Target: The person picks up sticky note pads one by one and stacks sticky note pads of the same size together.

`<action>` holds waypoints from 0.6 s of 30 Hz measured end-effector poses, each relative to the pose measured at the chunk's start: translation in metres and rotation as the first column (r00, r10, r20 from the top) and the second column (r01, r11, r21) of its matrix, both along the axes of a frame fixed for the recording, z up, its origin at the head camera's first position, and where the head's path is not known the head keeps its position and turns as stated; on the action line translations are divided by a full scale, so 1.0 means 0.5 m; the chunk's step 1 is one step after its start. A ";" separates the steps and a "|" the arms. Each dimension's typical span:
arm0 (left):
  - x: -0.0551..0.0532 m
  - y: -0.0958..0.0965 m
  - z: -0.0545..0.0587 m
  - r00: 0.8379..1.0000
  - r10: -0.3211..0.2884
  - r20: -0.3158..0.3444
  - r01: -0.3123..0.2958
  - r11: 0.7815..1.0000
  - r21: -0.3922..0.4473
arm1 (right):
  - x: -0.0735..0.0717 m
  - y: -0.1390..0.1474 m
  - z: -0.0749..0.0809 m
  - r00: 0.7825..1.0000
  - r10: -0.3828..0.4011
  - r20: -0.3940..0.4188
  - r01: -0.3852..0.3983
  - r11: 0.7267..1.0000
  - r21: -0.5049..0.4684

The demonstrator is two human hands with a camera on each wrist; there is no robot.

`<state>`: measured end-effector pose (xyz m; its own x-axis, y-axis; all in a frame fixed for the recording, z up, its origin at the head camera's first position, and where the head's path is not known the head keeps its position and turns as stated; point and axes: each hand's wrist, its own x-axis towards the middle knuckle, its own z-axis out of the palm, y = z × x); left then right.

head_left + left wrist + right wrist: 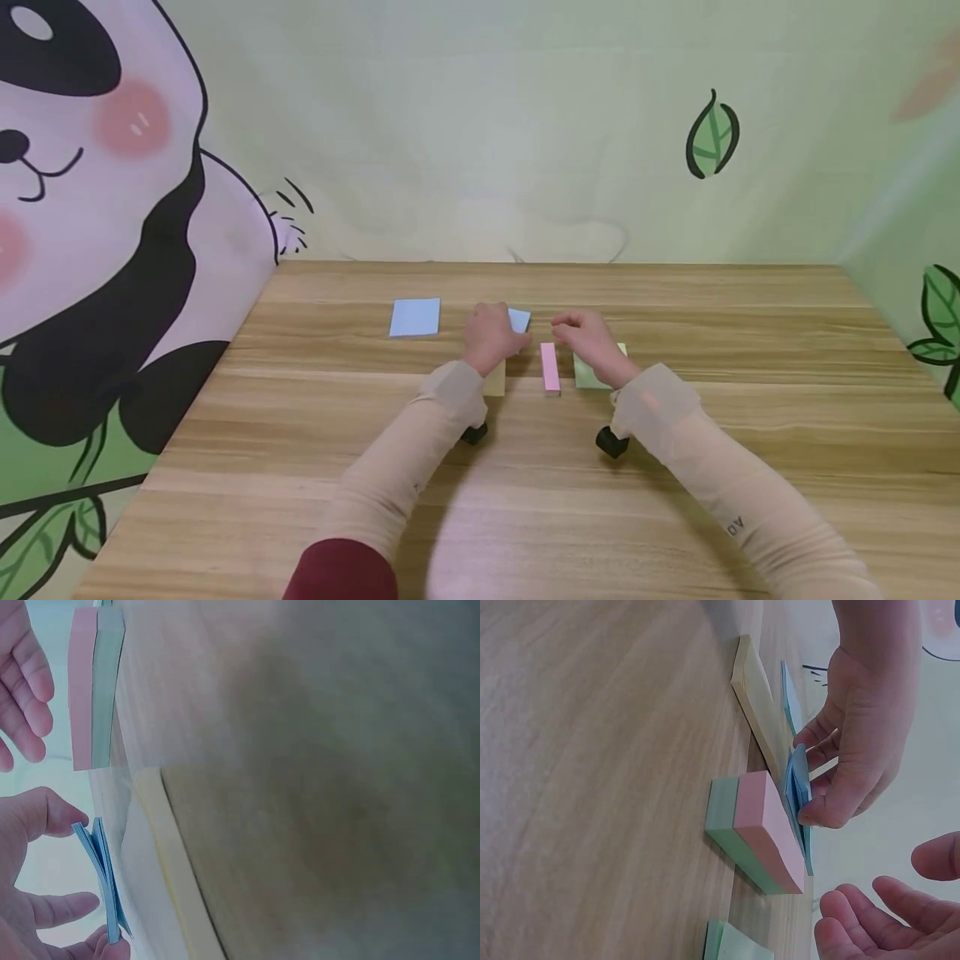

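Observation:
My left hand (491,333) pinches a small blue sticky-note pad (107,881) between thumb and fingers, its sheets spread apart at one end. Under that hand lies a yellow sticky-note pad (495,380), partly covered by it in the head view. My right hand (591,340) is held over a light green pad (589,373), its fingers loosely bent and holding nothing. Between the hands stands a narrow block of sticky notes (765,810), with a pink layer against a green one; from above, its pink side (550,368) shows.
Another blue square pad (416,317) lies flat to the left of the hands. The wood-grain table (525,500) ends at a wall (480,150) painted with a panda and leaves. A black wrist camera (612,442) sits below the right cuff.

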<state>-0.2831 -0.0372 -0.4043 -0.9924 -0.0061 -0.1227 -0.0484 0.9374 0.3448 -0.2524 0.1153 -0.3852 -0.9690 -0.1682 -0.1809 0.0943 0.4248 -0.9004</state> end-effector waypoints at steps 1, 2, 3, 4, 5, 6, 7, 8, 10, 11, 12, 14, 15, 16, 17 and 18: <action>0.002 0.000 0.000 1.000 -0.003 -0.002 0.003 1.000 -0.003 | 0.000 0.000 0.000 1.000 0.003 0.000 -0.003 1.000 -0.002; 0.003 0.000 0.000 1.000 -0.006 -0.002 0.006 1.000 -0.007 | 0.002 -0.001 0.000 1.000 0.007 -0.001 -0.007 1.000 0.001; 0.005 0.000 0.000 1.000 -0.008 -0.002 0.008 1.000 -0.008 | 0.002 -0.001 0.000 1.000 0.008 0.001 -0.008 1.000 0.003; 0.007 0.000 0.000 1.000 -0.013 -0.004 0.013 1.000 -0.014 | 0.003 -0.001 0.001 1.000 0.010 0.002 -0.010 1.000 0.004; 0.009 0.000 0.000 1.000 -0.016 -0.008 0.016 1.000 -0.021 | 0.003 -0.002 0.001 1.000 0.011 0.004 -0.011 1.000 0.006; 0.010 0.000 0.000 1.000 -0.016 -0.007 0.016 1.000 -0.022 | 0.004 -0.002 0.001 1.000 0.011 0.008 -0.011 1.000 0.008; 0.012 0.000 0.001 1.000 -0.017 -0.007 0.017 1.000 -0.023 | 0.004 -0.003 0.001 1.000 0.012 0.010 -0.012 1.000 0.011; 0.015 0.000 0.001 1.000 -0.019 -0.007 0.018 1.000 -0.023 | 0.005 -0.004 0.001 1.000 0.011 0.014 -0.012 1.000 0.012; 0.019 -0.001 0.002 1.000 -0.023 -0.006 0.023 0.999 -0.022 | 0.005 -0.006 0.001 1.000 0.014 0.018 -0.014 1.000 0.012; 0.022 -0.001 0.002 1.000 -0.025 -0.004 0.025 1.000 -0.016 | 0.005 -0.007 0.001 1.000 0.015 0.018 -0.015 1.000 0.013; 0.024 -0.002 0.003 1.000 -0.026 -0.001 0.026 1.000 -0.012 | 0.006 -0.008 0.002 1.000 0.017 0.020 -0.017 1.000 0.013; 0.029 -0.004 0.003 0.999 -0.032 -0.002 0.032 0.999 -0.011 | 0.008 -0.009 0.003 1.000 0.024 0.019 -0.024 1.000 0.014; 0.032 -0.005 0.003 0.999 -0.036 -0.004 0.036 0.999 -0.008 | 0.008 -0.010 0.003 0.999 0.027 0.018 -0.028 1.000 0.013; 0.034 -0.005 0.003 0.999 -0.040 -0.004 0.039 0.999 -0.006 | 0.009 -0.010 0.004 0.999 0.031 0.019 -0.031 0.999 0.009; 0.036 -0.007 0.003 0.999 -0.044 -0.008 0.044 0.999 -0.004 | 0.009 -0.011 0.004 0.999 0.036 0.019 -0.036 0.999 0.004; 0.038 -0.007 0.003 0.999 -0.047 -0.010 0.047 0.999 -0.006 | 0.010 -0.012 0.003 0.999 0.041 0.020 -0.041 0.999 0.000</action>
